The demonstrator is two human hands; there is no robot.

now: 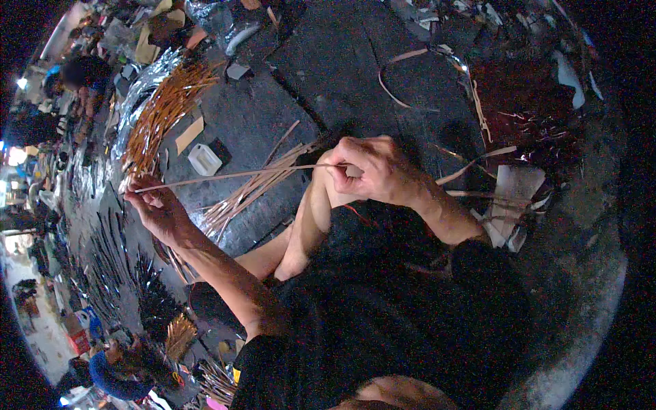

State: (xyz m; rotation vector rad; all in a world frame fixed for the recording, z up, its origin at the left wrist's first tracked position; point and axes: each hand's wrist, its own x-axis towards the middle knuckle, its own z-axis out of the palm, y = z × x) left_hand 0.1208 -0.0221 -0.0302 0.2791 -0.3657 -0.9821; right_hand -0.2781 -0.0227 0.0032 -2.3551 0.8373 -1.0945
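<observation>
1. Thin tan strip [239,175] runs through the air between the two hands, nearly straight, passing above the loose bundle of similar tan strips [236,201] on the dark floor [328,61]

2. Left hand [157,212] pinches the strip near its left end between thumb and fingers; right hand [369,167] pinches it by the bare leg [311,225], thumb and forefinger forming a ring, and whether the strip goes on behind those fingers I cannot tell

3. Gripping it at two well-separated places probably keeps the strip taut and flat; the bundle likely lies in front of the leg so that single strips are within reach

4. Beyond the left hand, a copper-coloured bundle [167,106] crowds that side, with a small white plastic piece [205,159] nearer the middle

5. Room for moving seems greatest straight ahead, between the bundles and a curled strip [391,89]; on the right, a dark red sheet [526,102] and white paper [516,181] edge the working area
</observation>
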